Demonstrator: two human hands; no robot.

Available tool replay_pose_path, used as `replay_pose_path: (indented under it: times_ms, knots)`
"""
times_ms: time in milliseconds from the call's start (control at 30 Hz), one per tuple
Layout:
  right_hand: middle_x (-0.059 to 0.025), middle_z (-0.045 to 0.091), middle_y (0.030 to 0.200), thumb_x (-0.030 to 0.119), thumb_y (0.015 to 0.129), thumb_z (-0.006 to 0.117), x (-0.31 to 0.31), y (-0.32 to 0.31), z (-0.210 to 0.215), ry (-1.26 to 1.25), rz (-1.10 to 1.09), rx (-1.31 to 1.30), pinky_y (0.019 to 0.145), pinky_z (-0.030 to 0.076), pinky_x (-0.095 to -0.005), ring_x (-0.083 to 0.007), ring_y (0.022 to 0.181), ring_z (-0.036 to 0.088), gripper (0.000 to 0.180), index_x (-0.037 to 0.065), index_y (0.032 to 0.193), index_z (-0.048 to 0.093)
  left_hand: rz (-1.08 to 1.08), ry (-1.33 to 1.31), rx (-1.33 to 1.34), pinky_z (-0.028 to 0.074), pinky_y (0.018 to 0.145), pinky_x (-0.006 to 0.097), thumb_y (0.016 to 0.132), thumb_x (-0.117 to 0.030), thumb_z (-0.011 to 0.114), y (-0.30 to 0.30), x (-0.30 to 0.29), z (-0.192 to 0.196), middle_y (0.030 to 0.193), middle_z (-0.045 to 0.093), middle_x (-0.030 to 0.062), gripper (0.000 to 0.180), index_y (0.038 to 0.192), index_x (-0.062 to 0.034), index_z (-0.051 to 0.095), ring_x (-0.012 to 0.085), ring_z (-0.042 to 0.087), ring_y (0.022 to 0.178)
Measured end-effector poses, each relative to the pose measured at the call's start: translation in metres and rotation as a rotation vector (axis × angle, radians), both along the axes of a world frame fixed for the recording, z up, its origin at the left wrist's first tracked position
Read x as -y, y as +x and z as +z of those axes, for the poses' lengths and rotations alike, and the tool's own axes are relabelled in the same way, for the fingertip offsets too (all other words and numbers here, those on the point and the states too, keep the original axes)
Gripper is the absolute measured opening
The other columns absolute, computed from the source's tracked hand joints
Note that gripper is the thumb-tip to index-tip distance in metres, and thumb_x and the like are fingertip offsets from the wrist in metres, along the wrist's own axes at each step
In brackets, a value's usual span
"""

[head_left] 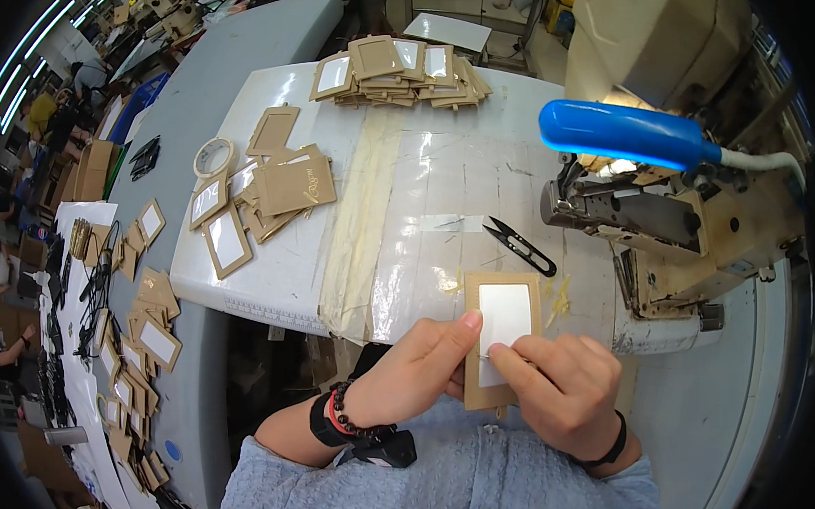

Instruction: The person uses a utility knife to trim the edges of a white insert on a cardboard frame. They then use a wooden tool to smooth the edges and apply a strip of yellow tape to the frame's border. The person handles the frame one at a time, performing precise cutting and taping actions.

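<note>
A tan card holder (476, 381) with a white window stands tilted in front of me at the table's near edge. My left hand (415, 371) grips its left side, thumb on the front and fingers behind. My right hand (565, 389) is closed, its fingers curled and one fingertip at the window's lower part. Whatever the right fingers may pinch there is too small to make out. Just beyond the holder lie black thread snips (522, 247). A sewing machine (686, 237) stands to the right of my hands.
A blue lamp (619, 134) hangs by the machine head. Card holders lie in a far pile (382, 60) and a left pile (296, 182), beside a tape roll (214, 158). More holders (159, 342) cover the grey surface at left. Yellowish scraps (560, 301) lie near the snips.
</note>
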State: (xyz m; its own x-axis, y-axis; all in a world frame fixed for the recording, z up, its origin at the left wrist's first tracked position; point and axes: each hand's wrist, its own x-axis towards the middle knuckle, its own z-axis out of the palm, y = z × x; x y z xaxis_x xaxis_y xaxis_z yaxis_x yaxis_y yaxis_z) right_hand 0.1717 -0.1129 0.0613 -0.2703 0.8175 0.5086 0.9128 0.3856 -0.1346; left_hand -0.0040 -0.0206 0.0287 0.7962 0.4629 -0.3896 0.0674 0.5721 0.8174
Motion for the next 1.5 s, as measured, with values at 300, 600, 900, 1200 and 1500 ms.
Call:
replay_pose_path:
  times_ms: [300,600,900,1200,1500]
  knots:
    - [0.0027,0.065,0.091,0.017,0.063,0.068,0.001,-0.002,0.003,-0.032,-0.003,0.040,0.047,0.034,-0.0254,-0.0108,0.057,0.048,0.037,0.007,0.099,0.071,0.033,0.053,-0.047,0.044,0.055,0.026,0.107,-0.040,0.032,0.003,0.003,0.008,0.069,0.059,0.0043,0.057,0.087,0.0053,0.061,0.0083,0.051,0.061]
    - [0.0015,0.059,0.085,0.011,0.069,0.068,0.000,-0.006,-0.003,-0.093,-0.032,-0.048,0.048,0.040,-0.0269,-0.0120,0.061,0.056,0.028,0.007,0.096,0.068,0.026,0.244,-0.103,0.041,0.051,0.027,0.107,-0.037,0.032,0.006,0.005,-0.004,0.060,0.054,0.0029,0.056,0.082,0.0030,0.062,0.0086,0.047,0.055]
    - [-0.0063,0.058,0.081,0.004,0.082,0.066,-0.005,-0.004,-0.005,-0.350,-0.009,-0.539,0.049,0.048,-0.0348,-0.0241,0.056,0.060,0.009,0.006,0.088,0.061,0.015,0.437,-0.110,0.038,0.052,0.032,0.107,-0.036,0.033,0.005,0.004,0.003,0.056,0.044,0.0055,0.056,0.078,0.0070,0.055,0.0102,0.038,0.059]
    - [-0.0047,0.057,0.077,0.008,0.081,0.068,-0.008,-0.003,-0.008,-0.201,0.042,-0.363,0.046,0.045,-0.0331,-0.0227,0.053,0.058,0.007,0.008,0.084,0.061,-0.050,0.380,-0.108,0.039,0.052,0.030,0.108,-0.036,0.033,0.003,-0.001,0.008,0.058,0.046,0.0020,0.056,0.078,0.0055,0.056,0.0088,0.039,0.059]
    - [-0.0041,0.054,0.072,0.014,0.082,0.071,-0.009,-0.007,-0.012,-0.243,-0.003,-0.470,0.043,0.043,-0.0330,-0.0208,0.049,0.056,0.014,0.009,0.078,0.058,-0.086,0.279,-0.101,0.038,0.051,0.027,0.108,-0.037,0.032,0.005,-0.003,0.009,0.060,0.049,0.0000,0.057,0.077,0.0030,0.059,0.0079,0.042,0.057]
